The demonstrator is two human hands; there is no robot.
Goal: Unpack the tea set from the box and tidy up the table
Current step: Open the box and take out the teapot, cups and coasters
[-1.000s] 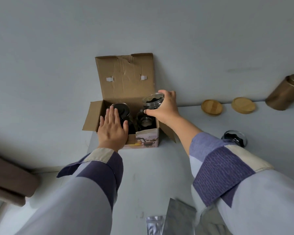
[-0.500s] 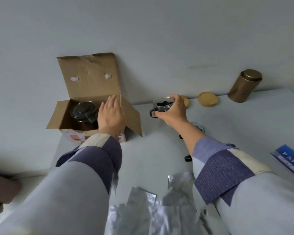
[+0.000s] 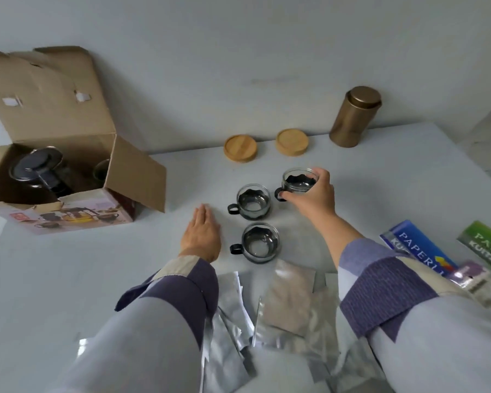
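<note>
An open cardboard box (image 3: 68, 214) sits at the left of the white table, with a dark-lidded glass teapot (image 3: 37, 171) and one more cup (image 3: 101, 173) inside. Two glass cups with black handles stand on the table: one (image 3: 251, 201) in the middle, another (image 3: 261, 242) just in front of it. My right hand (image 3: 313, 195) grips a third glass cup (image 3: 296, 181) by its rim, right of the middle cup and low over the table. My left hand (image 3: 201, 232) hovers flat and open, left of the two cups, holding nothing.
Two round wooden lids (image 3: 240, 147) (image 3: 292, 142) and a bronze tin canister (image 3: 355, 116) stand along the back wall. Several silver foil pouches (image 3: 284, 307) lie at the front edge. Blue and green paper packs (image 3: 420, 248) (image 3: 486, 246) lie at the right.
My right hand lifted a glass cup out of the box and carried it right, down beside two other cups. My left hand left the box and moved toward the table's middle.
</note>
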